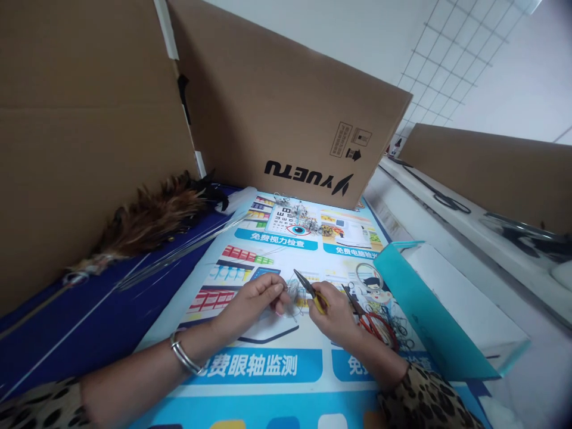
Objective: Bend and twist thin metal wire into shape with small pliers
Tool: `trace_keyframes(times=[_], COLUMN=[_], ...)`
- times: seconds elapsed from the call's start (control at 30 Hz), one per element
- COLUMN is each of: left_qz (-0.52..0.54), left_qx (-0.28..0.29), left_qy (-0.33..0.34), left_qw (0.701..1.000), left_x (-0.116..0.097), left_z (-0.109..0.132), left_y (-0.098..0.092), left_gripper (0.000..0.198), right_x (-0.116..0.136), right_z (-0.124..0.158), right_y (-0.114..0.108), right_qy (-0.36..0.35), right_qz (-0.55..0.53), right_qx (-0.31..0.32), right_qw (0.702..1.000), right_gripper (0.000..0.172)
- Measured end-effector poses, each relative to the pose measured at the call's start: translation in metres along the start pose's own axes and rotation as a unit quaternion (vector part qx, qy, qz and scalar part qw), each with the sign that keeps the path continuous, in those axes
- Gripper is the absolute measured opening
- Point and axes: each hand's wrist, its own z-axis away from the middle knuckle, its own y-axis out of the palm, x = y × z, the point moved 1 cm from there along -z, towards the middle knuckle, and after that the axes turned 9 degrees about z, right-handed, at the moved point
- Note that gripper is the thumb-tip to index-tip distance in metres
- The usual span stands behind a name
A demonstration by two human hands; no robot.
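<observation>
Thin silvery wire [294, 293] is pinched between the thumb and fingers of my left hand [263, 296], with fine loops of it showing just right of the fingertips. My right hand [336, 317] is closed round pliers [305, 282] with yellow handles. Their dark jaws point up and left, close beside the wire; whether they touch it I cannot tell. Right of that hand lie red-handled scissors [379, 328], partly behind my wrist. Small bent wire pieces [404, 336] are heaped next to the scissors. More tangled wire pieces [308, 221] rest farther back on the printed sheet.
A turquoise open box [429, 325] stands on the right. Tall cardboard panels [268, 101] close off the back and left. Along the left, a brown feather duster [152, 214] and long straight wires [179, 255] lie over blue cloth [111, 333]. A printed sheet [250, 396] covers the table.
</observation>
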Motion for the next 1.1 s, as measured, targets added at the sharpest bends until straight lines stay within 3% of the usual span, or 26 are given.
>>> trace_keyframes(times=[0.43, 0.77, 1.1], left_qz=[-0.014, 0.003, -0.01], left_qx=[-0.004, -0.006, 0.0], left_qy=[-0.001, -0.029, -0.032], left_qw=[1.0, 1.0, 0.999], left_x=[0.004, 0.005, 0.01], left_z=[0.001, 0.002, 0.0], left_y=[-0.002, -0.001, -0.006], left_gripper=[0.017, 0.022, 0.02], right_x=[0.002, -0.003, -0.003], right_z=[0.001, 0.005, 0.005], right_y=[0.0, 0.002, -0.004], right_qy=[-0.027, -0.105, -0.134], right_qz=[0.027, 0.087, 0.122], right_qx=[-0.005, -0.047, -0.038], right_qw=[0.999, 0.99, 0.983], right_gripper=[0.018, 0.029, 0.032])
